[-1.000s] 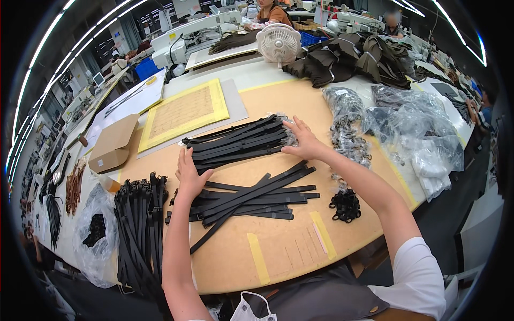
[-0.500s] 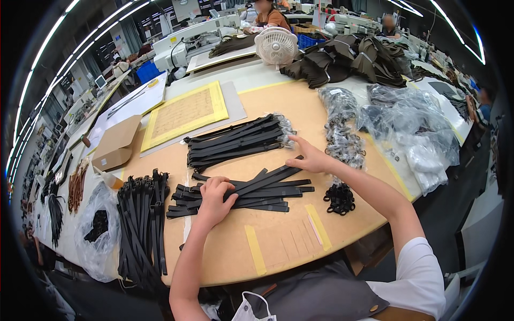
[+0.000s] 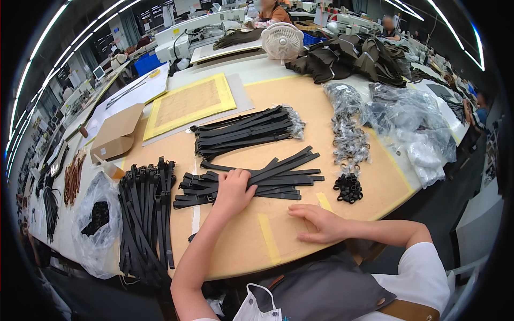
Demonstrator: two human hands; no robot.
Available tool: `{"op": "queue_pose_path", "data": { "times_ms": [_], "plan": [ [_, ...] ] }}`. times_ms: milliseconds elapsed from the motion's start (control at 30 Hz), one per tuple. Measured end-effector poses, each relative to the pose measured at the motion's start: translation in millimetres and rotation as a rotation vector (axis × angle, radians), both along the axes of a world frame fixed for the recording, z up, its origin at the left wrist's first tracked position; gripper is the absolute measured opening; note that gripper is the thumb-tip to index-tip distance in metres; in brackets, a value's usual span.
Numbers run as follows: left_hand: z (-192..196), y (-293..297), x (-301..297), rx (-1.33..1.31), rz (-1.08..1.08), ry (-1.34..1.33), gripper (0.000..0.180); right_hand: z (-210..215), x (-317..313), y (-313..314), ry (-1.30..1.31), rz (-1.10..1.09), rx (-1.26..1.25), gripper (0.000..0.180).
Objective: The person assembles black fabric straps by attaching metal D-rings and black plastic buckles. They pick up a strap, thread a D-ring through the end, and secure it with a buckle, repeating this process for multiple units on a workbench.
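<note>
— So, how far is the sorting of the straps, as you judge it?

— I think somewhere in the middle. One tidy bundle of black straps point(image 3: 243, 131) lies already finished at the far side of the round wooden table point(image 3: 375, 176), all pieces parallel. A bigger heap of buckled straps point(image 3: 145, 214) lies at the left edge of the table, near a clear plastic bag point(image 3: 96, 219). But the loose pile of straps point(image 3: 251, 179) in the middle is not in order: several pieces cross each other at an angle. So this pile remains to be arranged, in my opinion.

— And where are the hands?

— The left hand point(image 3: 233, 191) rests flat on the loose pile, near its left end, fingers spread a little and pointing away from the person. It presses on the straps, but I cannot see that it grips any one. The forearm comes up from the lower edge.

— And the other?

— The right hand point(image 3: 318, 222) lies palm down on the bare table, just in front of the pile and apart from it. It is open, fingers loosely together, and holds nothing. It is beside a strip of yellow tape point(image 3: 267, 238) on the tabletop.

— Anything near it?

— A small heap of black rings point(image 3: 349, 188) lies a little beyond it, to the right of the pile.
</note>
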State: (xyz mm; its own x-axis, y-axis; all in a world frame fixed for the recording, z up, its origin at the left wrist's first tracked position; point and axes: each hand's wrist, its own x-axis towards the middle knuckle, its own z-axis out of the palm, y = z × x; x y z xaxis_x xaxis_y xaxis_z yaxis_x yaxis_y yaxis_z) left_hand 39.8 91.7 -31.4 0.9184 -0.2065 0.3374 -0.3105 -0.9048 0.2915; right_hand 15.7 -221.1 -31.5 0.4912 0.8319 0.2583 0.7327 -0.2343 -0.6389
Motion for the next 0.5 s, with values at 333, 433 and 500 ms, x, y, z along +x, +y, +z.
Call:
{"op": "queue_pose_path", "data": {
  "times_ms": [333, 433, 500],
  "plan": [
    [18.5, -11.3, 38.4, 0.37, -0.047, 0.228, 0.025, 3.6, -15.2, 14.7, -0.133, -0.092, -0.001, 0.043],
    [16.7, -12.3, 44.1, 0.345, -0.055, 0.271, 0.023, 3.2, -15.4, 16.8, -0.147, -0.081, -0.02, 0.039],
    [14.8, -9.2, 44.3, 0.314, -0.069, 0.255, 0.021, 3.6, -14.7, 19.5, -0.157, -0.071, -0.021, 0.037]
  ]
}}
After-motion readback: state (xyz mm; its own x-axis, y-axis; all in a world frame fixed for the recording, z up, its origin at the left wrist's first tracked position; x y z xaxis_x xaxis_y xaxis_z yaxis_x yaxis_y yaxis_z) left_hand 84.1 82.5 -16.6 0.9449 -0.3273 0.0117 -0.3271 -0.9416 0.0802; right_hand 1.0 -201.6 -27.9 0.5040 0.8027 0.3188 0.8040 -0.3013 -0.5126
